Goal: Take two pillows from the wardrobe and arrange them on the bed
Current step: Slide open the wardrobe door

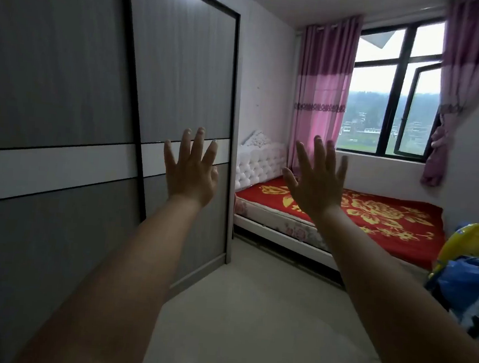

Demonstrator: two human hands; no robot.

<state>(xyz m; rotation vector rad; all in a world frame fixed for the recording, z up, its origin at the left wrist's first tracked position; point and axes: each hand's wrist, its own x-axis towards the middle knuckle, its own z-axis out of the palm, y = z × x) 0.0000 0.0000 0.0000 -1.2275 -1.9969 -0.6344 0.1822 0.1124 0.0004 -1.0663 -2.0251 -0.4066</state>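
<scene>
A tall grey wardrobe (67, 79) with two sliding doors and a white band fills the left side; both doors are closed, so no pillows show. The bed (374, 219) with a red and gold flowered cover and a white tufted headboard (258, 162) stands at the far wall under the window. My left hand (191, 171) is raised with fingers spread in front of the wardrobe's right door, holding nothing. My right hand (316, 182) is raised the same way, fingers apart, in front of the bed.
A pile of blue and yellow bags (467, 273) lies at the right edge by the bed's foot. Pink curtains (321, 96) frame a window (397, 88) with one pane swung open. Pale floor (250, 312) stretches between wardrobe and bed.
</scene>
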